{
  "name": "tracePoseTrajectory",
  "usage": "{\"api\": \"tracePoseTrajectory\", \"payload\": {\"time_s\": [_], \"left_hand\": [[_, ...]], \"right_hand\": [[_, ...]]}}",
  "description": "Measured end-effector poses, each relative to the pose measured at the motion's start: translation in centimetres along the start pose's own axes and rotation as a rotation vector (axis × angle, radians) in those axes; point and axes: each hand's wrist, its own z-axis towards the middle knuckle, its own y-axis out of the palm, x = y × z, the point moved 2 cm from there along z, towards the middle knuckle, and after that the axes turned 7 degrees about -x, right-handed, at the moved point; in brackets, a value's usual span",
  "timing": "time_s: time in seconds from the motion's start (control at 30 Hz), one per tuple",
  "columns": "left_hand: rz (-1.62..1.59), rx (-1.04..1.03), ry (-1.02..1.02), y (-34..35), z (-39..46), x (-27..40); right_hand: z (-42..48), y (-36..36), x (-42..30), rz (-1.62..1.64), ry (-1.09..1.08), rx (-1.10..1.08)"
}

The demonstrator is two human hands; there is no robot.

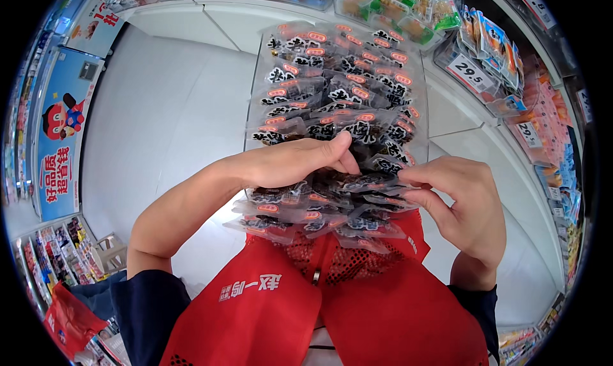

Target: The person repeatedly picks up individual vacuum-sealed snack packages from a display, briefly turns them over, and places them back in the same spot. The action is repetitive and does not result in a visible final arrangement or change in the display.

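Observation:
In front of my red vest, rows of clear plastic food packets [342, 95] with dark contents and black and red print fill a transparent bin [254, 102]. My left hand [301, 162] reaches across the packets from the left, its thumb raised and its fingertips down among them; whether it grips one is hidden. At the right side, my right hand [450, 203] pinches the edge of a packet [368, 181] between thumb and fingers. More packets [311, 217] lean at the near end of the bin, close against the vest.
Shelf bins of green-trimmed packets [402, 12] and blue packets [493, 45] with price cards curve around the far and right sides. A blue promotional panel [62, 122] stands at the left. Pale floor [143, 112] shows left of the bin. A beige plastic stool [109, 253] is at lower left.

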Motion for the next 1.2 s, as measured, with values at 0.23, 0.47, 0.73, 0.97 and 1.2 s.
{"api": "tracePoseTrajectory", "payload": {"time_s": [0.23, 0.47, 0.73, 0.97, 1.2], "left_hand": [[0.060, 0.070, -0.089, 0.1, 0.2, 0.4], [-0.075, 0.065, -0.078, 0.2, 0.1, 0.0], [-0.119, 0.017, -0.077, -0.3, 0.2, 0.8], [-0.120, 0.007, -0.078, 0.1, 0.1, 1.0], [-0.056, -0.038, -0.076, -0.1, 0.5, 1.5]], "right_hand": [[-0.1, 1.2, -1.2, -0.187, -0.019, -0.008], [1.6, 2.2, -0.3, -0.270, -0.061, -0.136], [3.1, 2.9, 0.0, -0.268, -0.091, -0.223], [2.7, 4.7, 1.2, -0.239, -0.160, -0.064], [2.4, 5.5, 1.5, -0.353, -0.313, 0.190]]}}
